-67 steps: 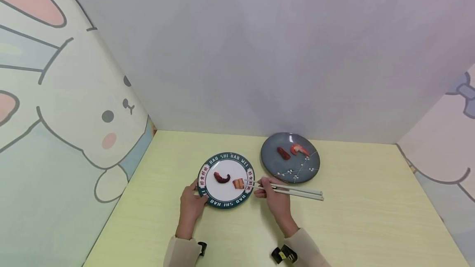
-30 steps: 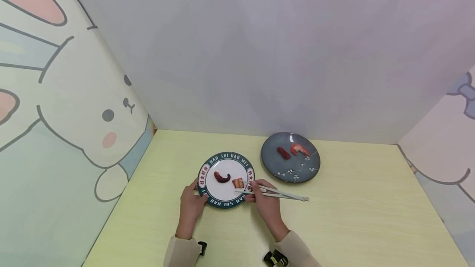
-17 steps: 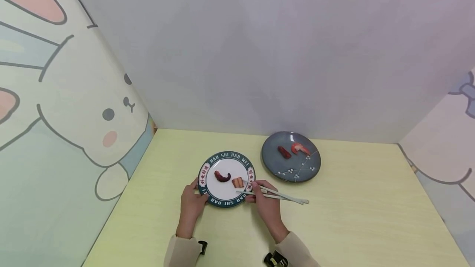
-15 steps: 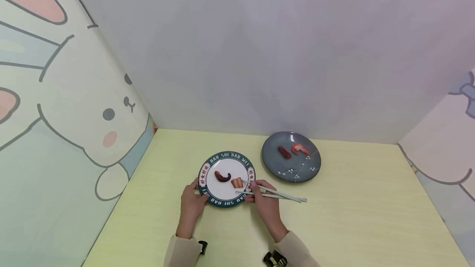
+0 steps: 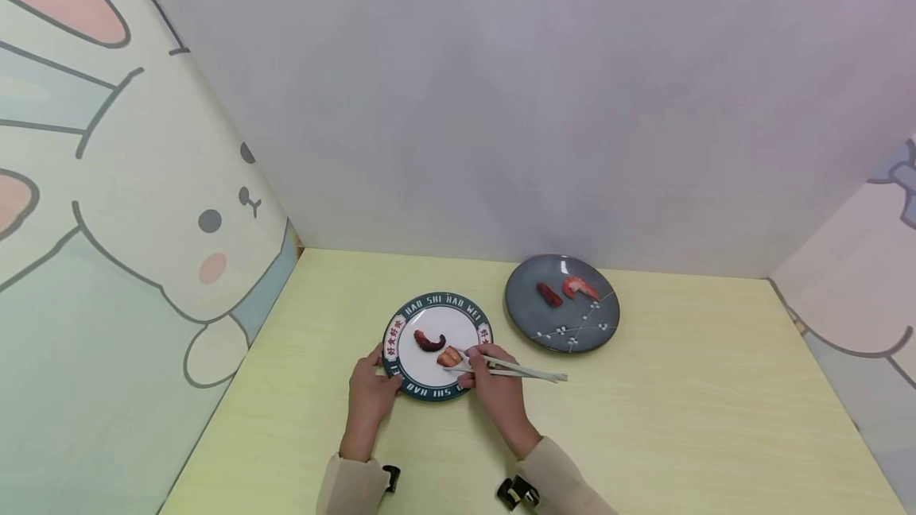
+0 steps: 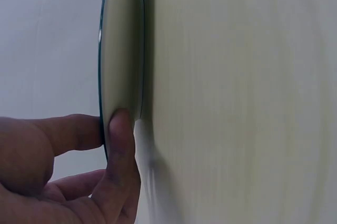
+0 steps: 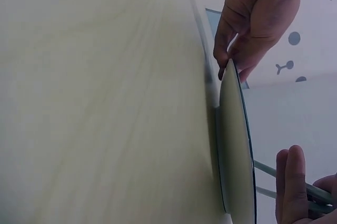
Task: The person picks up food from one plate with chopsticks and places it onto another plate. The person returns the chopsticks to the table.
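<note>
My left hand [image 5: 372, 397] pinches the near-left rim of a white plate [image 5: 447, 324] with a green lettered border. In the left wrist view, thumb and fingers [image 6: 122, 134] lie on opposite faces of that rim. My right hand [image 5: 498, 397] holds a pair of pale chopsticks [image 5: 533, 373] above the plate's right side. Their tips flank a striped brown-and-cream piece like pork belly [image 5: 449, 357], which looks tilted between them. Just left of it on the plate lies a dark red, curled octopus tentacle [image 5: 428, 342]. The right wrist view shows the plate edge-on, hiding the food.
A grey-blue plate with white blossoms [image 5: 551, 332] stands behind and to the right. On it lie a dark red sausage-like piece [image 5: 549, 295] and a shrimp [image 5: 580, 288]. The pale wooden table [image 5: 680, 388] ends at a grey back wall [image 5: 458, 102], with rabbit-print panels [image 5: 157, 261] at the sides.
My right hand has moved left over the plate with the chopsticks. The pork-belly-like piece has shifted left and turned, now closer to the tentacle. My left hand stays on the rim.
</note>
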Action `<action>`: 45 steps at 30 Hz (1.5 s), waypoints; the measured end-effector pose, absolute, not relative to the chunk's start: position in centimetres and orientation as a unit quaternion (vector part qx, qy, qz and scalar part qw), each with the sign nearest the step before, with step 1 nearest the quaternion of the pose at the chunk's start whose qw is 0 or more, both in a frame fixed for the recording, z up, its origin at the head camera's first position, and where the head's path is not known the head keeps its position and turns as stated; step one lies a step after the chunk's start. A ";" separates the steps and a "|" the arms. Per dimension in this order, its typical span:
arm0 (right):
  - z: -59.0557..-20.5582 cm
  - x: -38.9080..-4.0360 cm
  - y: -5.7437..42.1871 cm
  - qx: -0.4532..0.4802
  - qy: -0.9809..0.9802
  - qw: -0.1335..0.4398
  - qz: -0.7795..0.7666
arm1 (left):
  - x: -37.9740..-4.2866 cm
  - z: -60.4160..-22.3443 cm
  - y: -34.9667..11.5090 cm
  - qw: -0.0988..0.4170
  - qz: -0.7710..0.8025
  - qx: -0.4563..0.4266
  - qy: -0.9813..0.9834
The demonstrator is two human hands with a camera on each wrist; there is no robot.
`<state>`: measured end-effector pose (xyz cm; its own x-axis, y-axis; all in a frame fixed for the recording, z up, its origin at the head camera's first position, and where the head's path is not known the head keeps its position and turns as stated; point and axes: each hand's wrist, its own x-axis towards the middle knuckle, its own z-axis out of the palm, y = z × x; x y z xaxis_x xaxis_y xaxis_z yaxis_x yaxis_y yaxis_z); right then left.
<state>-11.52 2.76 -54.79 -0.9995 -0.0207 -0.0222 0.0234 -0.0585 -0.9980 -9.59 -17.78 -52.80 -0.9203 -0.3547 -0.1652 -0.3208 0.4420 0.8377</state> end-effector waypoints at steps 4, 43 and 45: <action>-54.8 -11.6 2.5 -0.008 0.694 0.007 -0.720 | -9.6 -52.9 -17.8 0.019 -0.488 0.199 -0.850; -54.6 -11.9 2.6 0.001 0.713 -0.051 -0.700 | -9.6 -53.1 -17.8 0.017 -0.496 0.201 -0.845; -54.6 -12.0 2.6 0.006 0.705 -0.054 -0.707 | -9.6 -53.1 -17.8 0.017 -0.499 0.200 -0.843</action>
<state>-11.95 2.59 -54.64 -0.9941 0.0843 0.0680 -0.0683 -0.0010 -0.9977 -9.61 -17.82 -53.06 -0.9197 -0.3538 -0.1704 -0.3194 0.4213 0.8488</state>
